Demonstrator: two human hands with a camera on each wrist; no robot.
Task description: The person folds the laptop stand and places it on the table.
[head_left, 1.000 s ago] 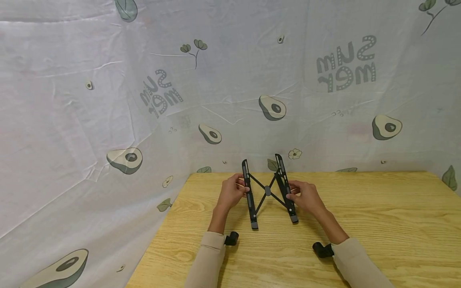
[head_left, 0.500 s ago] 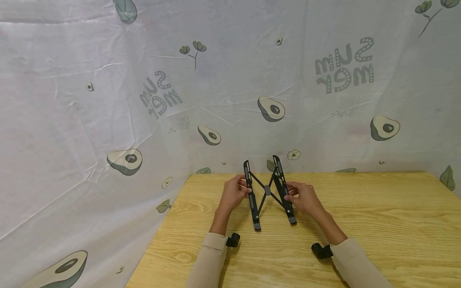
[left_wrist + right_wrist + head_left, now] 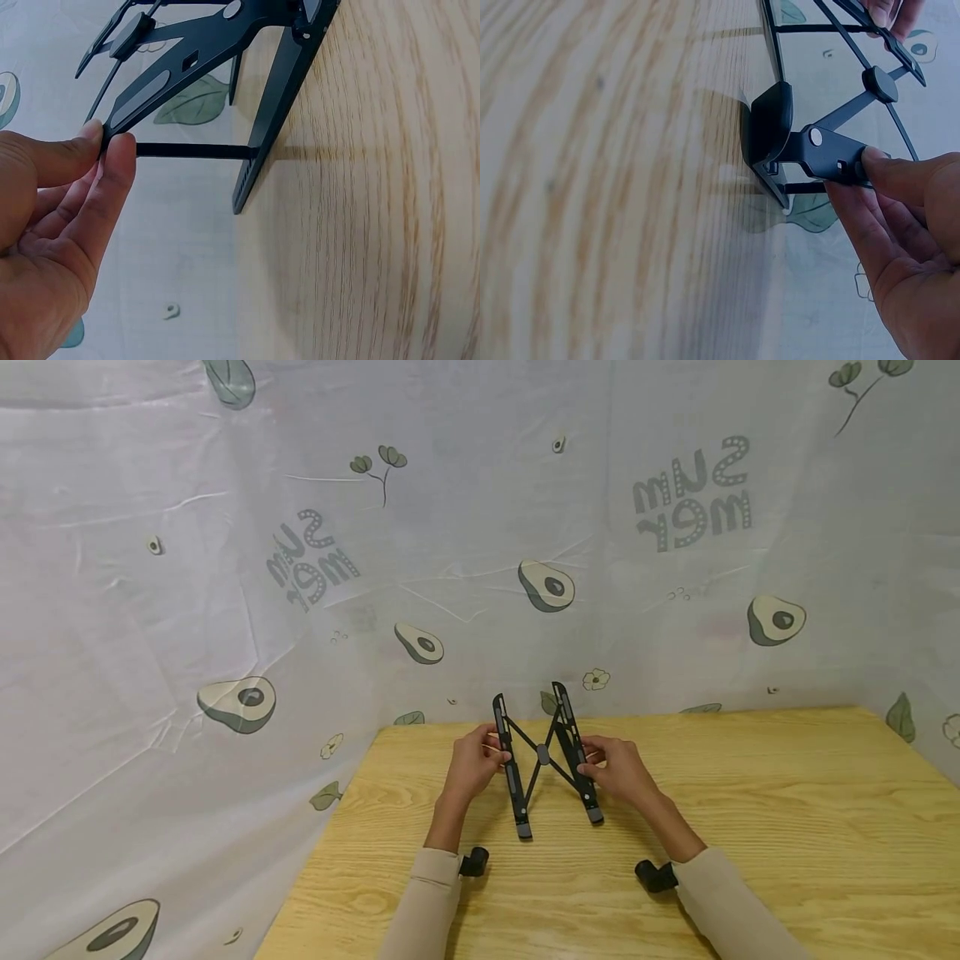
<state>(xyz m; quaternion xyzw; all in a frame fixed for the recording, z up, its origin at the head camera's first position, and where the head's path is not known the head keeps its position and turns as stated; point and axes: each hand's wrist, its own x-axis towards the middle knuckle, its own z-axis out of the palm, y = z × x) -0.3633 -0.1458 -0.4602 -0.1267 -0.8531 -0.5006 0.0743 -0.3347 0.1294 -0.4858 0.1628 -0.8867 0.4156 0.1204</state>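
A black folding laptop stand (image 3: 543, 755) stands unfolded on the wooden table, its two long side arms joined by crossing bars with an oval hub. My left hand (image 3: 474, 763) pinches the left side arm between thumb and fingers. On the other side, my right hand (image 3: 615, 768) pinches the right arm the same way. In the left wrist view the left thumb and fingertips grip the edge of an upper rail (image 3: 142, 97), above a sloping leg (image 3: 277, 105) that meets the table. The right wrist view shows the right thumb on the rail (image 3: 832, 156) near an upturned front lip (image 3: 769, 124).
The wooden table (image 3: 750, 827) extends to the right and front of the stand. Behind and to the left hangs a pale curtain (image 3: 450, 527) printed with avocados and lettering. Black wrist cameras (image 3: 474, 862) are strapped near both beige sleeves (image 3: 431, 893).
The two side arms of the stand have come slightly closer together, with both hands still holding them. The head view has shifted a little, moving the whole scene left.
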